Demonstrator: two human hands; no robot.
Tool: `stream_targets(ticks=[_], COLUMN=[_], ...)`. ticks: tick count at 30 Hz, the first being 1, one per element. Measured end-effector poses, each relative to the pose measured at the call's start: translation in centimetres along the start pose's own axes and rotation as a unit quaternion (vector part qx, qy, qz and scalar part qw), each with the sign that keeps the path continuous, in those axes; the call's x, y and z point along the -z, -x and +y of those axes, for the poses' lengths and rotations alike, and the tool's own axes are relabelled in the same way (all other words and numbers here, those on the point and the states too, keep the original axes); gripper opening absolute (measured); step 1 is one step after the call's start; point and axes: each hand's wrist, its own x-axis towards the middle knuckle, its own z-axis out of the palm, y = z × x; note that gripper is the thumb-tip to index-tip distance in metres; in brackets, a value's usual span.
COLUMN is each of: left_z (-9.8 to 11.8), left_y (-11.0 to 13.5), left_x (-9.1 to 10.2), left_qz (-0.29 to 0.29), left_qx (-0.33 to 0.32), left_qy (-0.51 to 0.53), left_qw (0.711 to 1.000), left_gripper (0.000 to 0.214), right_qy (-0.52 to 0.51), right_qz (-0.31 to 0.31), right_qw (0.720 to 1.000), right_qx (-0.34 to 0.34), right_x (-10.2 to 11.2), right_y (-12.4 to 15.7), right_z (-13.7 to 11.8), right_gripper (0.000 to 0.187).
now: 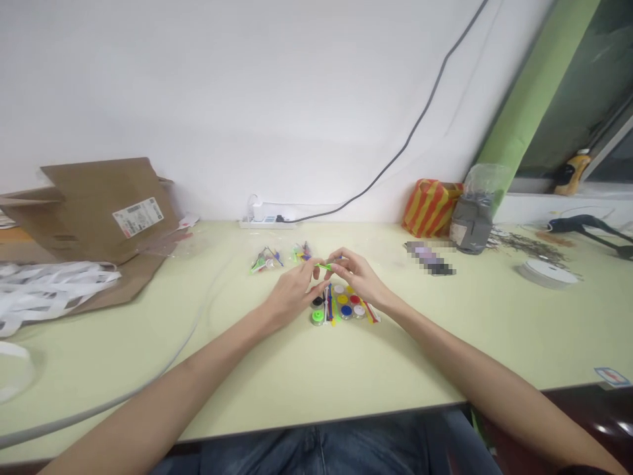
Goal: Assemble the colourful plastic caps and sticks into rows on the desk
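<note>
My left hand (295, 293) and my right hand (357, 276) meet over the middle of the pale green table (277, 369). Both pinch a thin green stick (324, 266) between their fingertips, one at each end. Just below the hands lies a set of small round paint pots (343, 305) in several colours, with thin coloured sticks (329, 310) lying among them. A green-rimmed pot (317, 317) sits at the left end of the set. Beyond the hands lie two small clear bags of coloured pieces (267, 260) (301, 252).
A cardboard box (99, 218) and white strips (44, 290) lie at the left. A power strip (270, 218) with a black cable sits by the wall. At the right stand a striped orange bag (429, 208), a grey pouch (471, 224), a tape roll (546, 272) and a black tool (588, 227).
</note>
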Motion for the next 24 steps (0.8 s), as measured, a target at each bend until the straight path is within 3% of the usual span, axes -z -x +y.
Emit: stream_targets(ticks=[9, 15, 17, 19, 22, 24], left_z=[-0.4, -0.7, -0.6, -0.5, -0.2, -0.1], left_y=[0.1, 0.0, -0.1, -0.1, -0.1, -0.1], left_x=[-0.4, -0.4, -0.2, -0.1, 0.1, 0.1], left_qz=[0.024, 0.03, 0.042, 0.049, 0.05, 0.058], left_qx=[-0.017, -0.066, -0.066, -0.064, -0.067, -0.064], left_qy=[0.021, 0.021, 0.007, -0.011, -0.025, -0.02], left_qw=[0.999, 0.997, 0.997, 0.997, 0.996, 0.996], left_gripper=[0.044, 0.031, 0.027, 0.025, 0.022, 0.021], right_qy=[-0.063, -0.107, -0.063, 0.047, 0.229, 0.292], right_qz=[-0.023, -0.02, -0.012, 0.006, 0.017, 0.006], right_qw=[0.998, 0.994, 0.998, 0.997, 0.963, 0.943], right_qx=[-0.019, -0.003, 0.012, 0.059, 0.143, 0.16], right_x=[-0.3, -1.0, -0.9, -0.8, -0.8, -0.8], right_y=[1.0, 1.2, 1.3, 1.4, 1.5, 1.6], right_z=[-0.7, -0.1, -0.3, -0.7, -1.3, -1.6], right_gripper=[0.031, 0.029, 0.024, 0.02, 0.017, 0.016])
